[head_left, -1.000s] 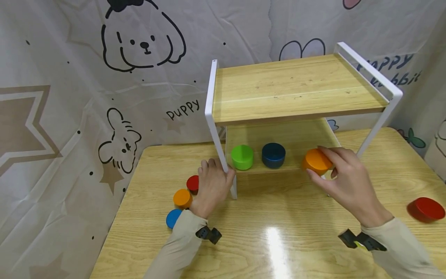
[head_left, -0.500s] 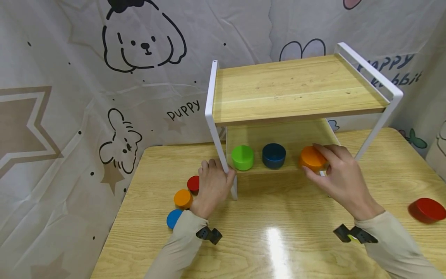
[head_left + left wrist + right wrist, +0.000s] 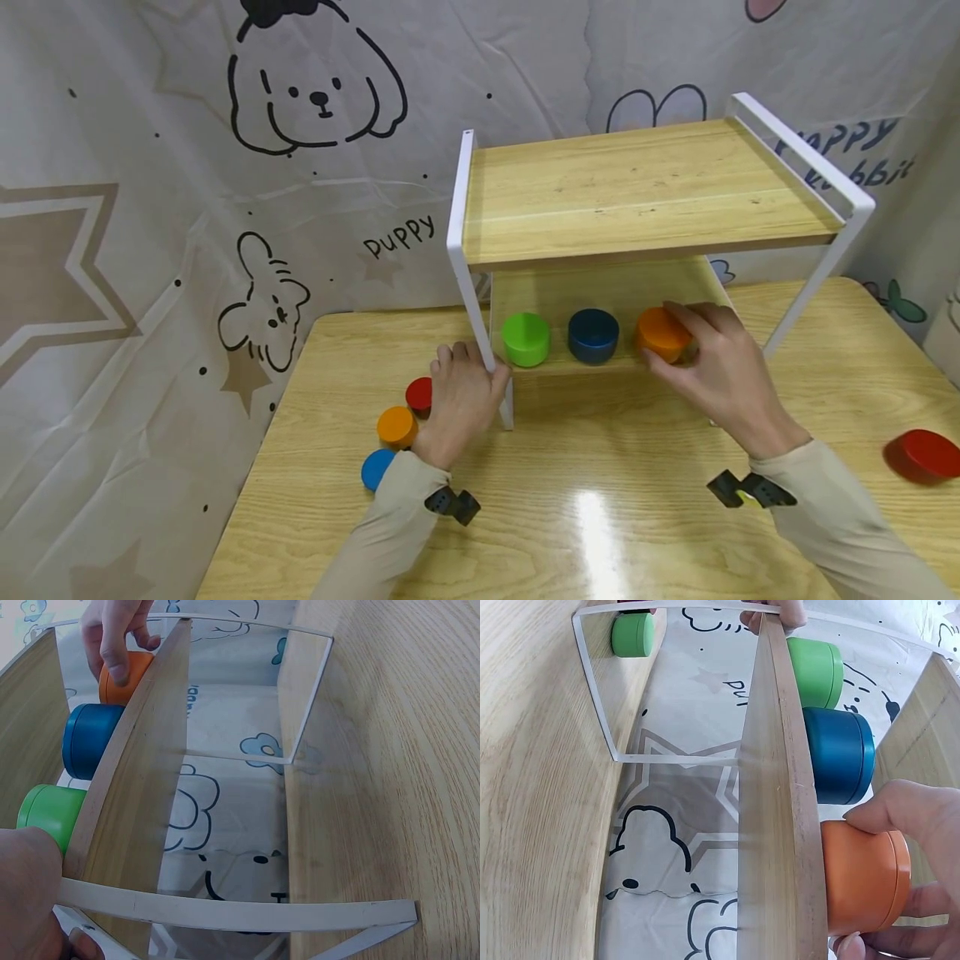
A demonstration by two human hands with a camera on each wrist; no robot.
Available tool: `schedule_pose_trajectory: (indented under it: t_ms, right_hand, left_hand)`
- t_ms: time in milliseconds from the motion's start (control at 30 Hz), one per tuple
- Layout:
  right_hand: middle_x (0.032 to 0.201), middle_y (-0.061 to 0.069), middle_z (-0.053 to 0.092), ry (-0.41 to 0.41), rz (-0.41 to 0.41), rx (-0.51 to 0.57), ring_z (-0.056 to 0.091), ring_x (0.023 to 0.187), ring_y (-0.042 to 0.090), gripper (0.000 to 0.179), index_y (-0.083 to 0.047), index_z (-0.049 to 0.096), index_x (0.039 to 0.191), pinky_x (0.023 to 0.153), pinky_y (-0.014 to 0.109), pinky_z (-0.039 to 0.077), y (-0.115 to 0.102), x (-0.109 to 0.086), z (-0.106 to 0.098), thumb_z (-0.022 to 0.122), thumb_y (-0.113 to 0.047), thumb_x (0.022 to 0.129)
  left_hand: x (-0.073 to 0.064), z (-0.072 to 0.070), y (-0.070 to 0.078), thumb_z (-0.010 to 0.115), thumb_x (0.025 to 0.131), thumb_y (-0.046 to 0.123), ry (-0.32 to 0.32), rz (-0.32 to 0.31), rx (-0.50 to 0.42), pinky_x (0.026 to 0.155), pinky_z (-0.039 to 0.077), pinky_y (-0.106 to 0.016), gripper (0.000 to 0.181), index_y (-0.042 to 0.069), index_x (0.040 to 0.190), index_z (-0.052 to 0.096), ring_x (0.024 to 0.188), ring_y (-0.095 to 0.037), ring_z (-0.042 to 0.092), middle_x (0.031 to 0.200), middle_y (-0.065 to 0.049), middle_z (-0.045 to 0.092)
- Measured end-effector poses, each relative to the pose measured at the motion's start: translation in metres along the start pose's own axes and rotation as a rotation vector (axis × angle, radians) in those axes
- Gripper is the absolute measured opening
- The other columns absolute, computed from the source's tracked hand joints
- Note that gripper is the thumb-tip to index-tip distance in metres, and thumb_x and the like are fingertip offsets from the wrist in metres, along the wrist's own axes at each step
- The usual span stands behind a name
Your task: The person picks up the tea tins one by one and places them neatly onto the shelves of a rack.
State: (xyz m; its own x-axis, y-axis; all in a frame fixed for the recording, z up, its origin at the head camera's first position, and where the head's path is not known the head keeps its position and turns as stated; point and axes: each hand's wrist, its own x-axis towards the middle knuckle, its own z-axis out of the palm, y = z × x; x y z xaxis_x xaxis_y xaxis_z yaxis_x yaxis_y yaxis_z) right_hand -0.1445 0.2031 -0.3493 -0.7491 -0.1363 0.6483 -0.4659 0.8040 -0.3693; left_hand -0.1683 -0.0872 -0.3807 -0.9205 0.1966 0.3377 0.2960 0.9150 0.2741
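Observation:
A two-tier wooden shelf [image 3: 652, 187] with white side frames stands on the table. My left hand [image 3: 461, 404] grips its white front-left leg [image 3: 471, 304]. On the lower board [image 3: 600, 282], near the front edge, a green round tin [image 3: 526, 340] and a dark blue tin [image 3: 592, 337] sit side by side. Just right of the blue one, my right hand [image 3: 727, 371] holds an orange tin [image 3: 663, 335] between thumb and fingers. In the right wrist view this orange tin [image 3: 861, 877] rests against the board, a small gap from the blue tin [image 3: 838, 755].
On the table left of the shelf lie a red tin [image 3: 420, 395], an orange tin [image 3: 396, 427] and a blue tin [image 3: 377, 469], partly behind the left arm. Another red tin [image 3: 924, 456] lies far right. A printed cloth [image 3: 337, 183] hangs behind the table.
My right hand has moved left and slightly back with the orange tin, bringing it over the lower board near the blue tin. The left hand has stayed on the leg.

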Motion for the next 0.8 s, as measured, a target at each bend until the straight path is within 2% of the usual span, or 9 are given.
schedule_pose_trajectory:
  t_ms: [233, 567, 800]
  right_hand:
    - [0.101, 0.027, 0.062, -0.035, 0.035, -0.010, 0.057, 0.090, 0.040, 0.053, 0.009, 0.063, 0.114, 0.070, 0.052, 0.048, 0.0005, 0.0020, 0.0007, 0.077, -0.016, 0.069]
    - [0.105, 0.028, 0.062, -0.043, 0.043, -0.007, 0.057, 0.094, 0.042, 0.056, 0.008, 0.062, 0.117, 0.075, 0.054, 0.047, 0.0011, 0.0046, 0.0032, 0.078, -0.020, 0.071]
    - [0.106, 0.028, 0.062, -0.040, 0.052, -0.001, 0.058, 0.093, 0.042, 0.056, 0.007, 0.062, 0.117, 0.074, 0.054, 0.048, 0.0002, 0.0021, 0.0035, 0.078, -0.019, 0.071]
  left_hand:
    - [0.0006, 0.0005, 0.0004, 0.035, 0.096, 0.029, 0.009, 0.020, 0.032, 0.062, 0.027, -0.032, 0.036, 0.002, 0.078, 0.052, 0.068, -0.029, 0.038, 0.070, -0.012, 0.047]
    - [0.0020, -0.0009, 0.0020, 0.035, 0.095, 0.030, -0.020, -0.020, -0.001, 0.063, 0.027, -0.032, 0.036, 0.001, 0.083, 0.053, 0.071, -0.029, 0.037, 0.074, -0.013, 0.048]
    - [0.0010, -0.0001, 0.0021, 0.035, 0.095, 0.030, -0.040, -0.035, -0.011, 0.063, 0.027, -0.032, 0.035, 0.001, 0.082, 0.052, 0.071, -0.029, 0.037, 0.076, -0.013, 0.048]
